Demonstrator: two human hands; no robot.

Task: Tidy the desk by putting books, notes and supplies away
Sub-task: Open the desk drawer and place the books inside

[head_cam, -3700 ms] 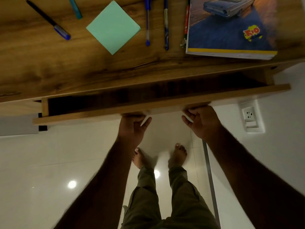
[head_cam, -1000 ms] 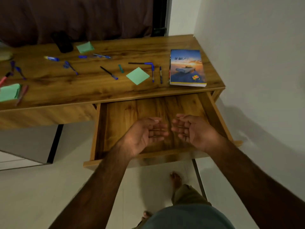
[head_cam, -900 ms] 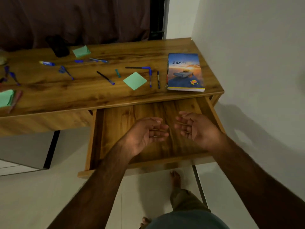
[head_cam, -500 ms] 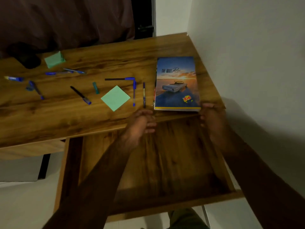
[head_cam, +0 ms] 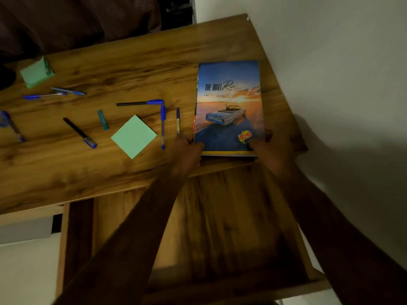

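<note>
A book (head_cam: 228,102) with a car on a blue and orange cover lies at the right end of the wooden desk (head_cam: 132,62). My left hand (head_cam: 187,155) grips its near left corner, thumb on the cover. My right hand (head_cam: 272,151) grips its near right corner the same way. The wooden drawer (head_cam: 220,227) below the desk edge stands pulled out, with nothing visible inside. A green sticky note pad (head_cam: 134,136) and several blue and black pens (head_cam: 162,126) lie left of the book.
A second green pad (head_cam: 36,71) sits at the far left of the desk. A white wall (head_cam: 341,73) runs close along the desk's right side. A dark curtain hangs behind the desk.
The drawer went from nearly closed to fully pulled out. Both hands left the drawer, rose to the desk edge and took hold of the book's near corners.
</note>
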